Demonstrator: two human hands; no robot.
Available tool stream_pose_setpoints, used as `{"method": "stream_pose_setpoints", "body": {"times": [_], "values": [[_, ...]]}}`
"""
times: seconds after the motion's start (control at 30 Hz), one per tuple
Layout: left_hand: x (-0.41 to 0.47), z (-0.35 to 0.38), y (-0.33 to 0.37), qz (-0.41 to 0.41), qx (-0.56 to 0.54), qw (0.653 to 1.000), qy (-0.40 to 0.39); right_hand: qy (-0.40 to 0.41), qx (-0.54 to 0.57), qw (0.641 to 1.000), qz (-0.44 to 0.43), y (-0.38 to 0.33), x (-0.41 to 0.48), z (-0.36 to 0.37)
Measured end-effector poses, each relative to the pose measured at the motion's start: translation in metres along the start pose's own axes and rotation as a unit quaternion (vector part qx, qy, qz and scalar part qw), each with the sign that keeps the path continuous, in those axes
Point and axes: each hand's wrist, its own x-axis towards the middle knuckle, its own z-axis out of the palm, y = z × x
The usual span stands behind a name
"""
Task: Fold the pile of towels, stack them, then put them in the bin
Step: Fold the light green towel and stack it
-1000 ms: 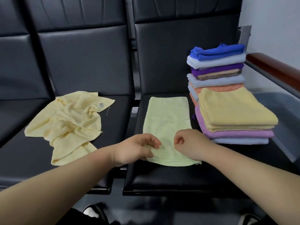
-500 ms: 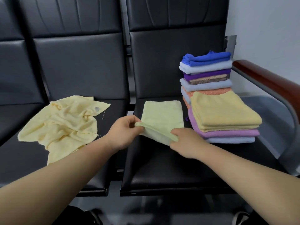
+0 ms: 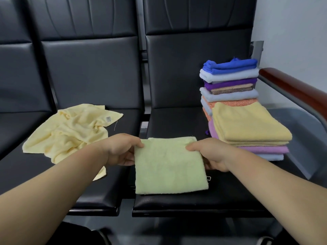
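Pale green towel, folded square, at the front of the black seat.
The left hand pinches its left edge and the right hand its right edge. A stack of folded towels stands just to its right, and a crumpled yellow towel lies on the neighbouring seat.

No legible txt; tag on yellow towel too blurry (tiny)

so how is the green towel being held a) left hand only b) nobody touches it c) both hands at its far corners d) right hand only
c: the left hand and the right hand each pinch a far corner of the folded green towel, thumbs on top.
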Motion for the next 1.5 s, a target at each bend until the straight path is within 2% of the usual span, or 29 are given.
{"method": "stream_pose_setpoints", "body": {"times": [0.13,0.3,0.37,0.47,0.63,0.77,0.87,0.97,1.07,1.13,1.23,1.33,1.5], "values": [[0.02,0.007,0.001,0.038,-0.007,0.998,0.058,0.097,-0.099,0.988,-0.064,-0.002,0.014,0.008],[0.051,0.021,0.004,0.107,0.024,0.986,0.124,0.207,-0.267,0.936,-0.102,-0.008,0.046,0.005],[0.064,0.026,0.002,0.121,0.086,0.976,0.16,0.225,-0.302,0.921,-0.098,-0.007,0.055,0.005],[0.079,0.033,-0.001,0.136,0.21,0.944,0.216,0.233,-0.34,0.907,-0.09,-0.005,0.068,0.008],[0.09,0.039,-0.008,0.108,0.314,0.909,0.25,0.264,-0.377,0.883,-0.094,-0.001,0.078,0.012],[0.083,0.037,-0.008,0.048,0.337,0.918,0.203,0.225,-0.413,0.882,-0.001,-0.004,0.076,0.012],[0.074,0.04,-0.012,0.046,0.321,0.933,0.159,0.159,-0.462,0.872,0.011,-0.004,0.077,0.012],[0.066,0.042,-0.015,0.075,0.245,0.95,0.18,0.151,-0.433,0.888,-0.007,-0.007,0.072,0.017],[0.054,0.041,-0.011,0.13,0.178,0.949,0.225,0.168,-0.313,0.933,-0.054,-0.013,0.059,0.021],[0.041,0.041,0.001,0.166,0.151,0.941,0.255,0.179,-0.24,0.95,-0.093,-0.021,0.048,0.017],[0.02,0.047,0.03,0.207,0.113,0.93,0.281,0.212,-0.201,0.94,-0.178,-0.041,0.026,-0.004],[0.011,0.066,0.062,0.221,0.079,0.937,0.26,0.229,-0.155,0.931,-0.238,-0.062,0.005,-0.038],[0.02,0.135,0.118,0.218,0.039,0.957,0.186,0.304,-0.2,0.91,-0.198,-0.064,-0.012,-0.129]]}}
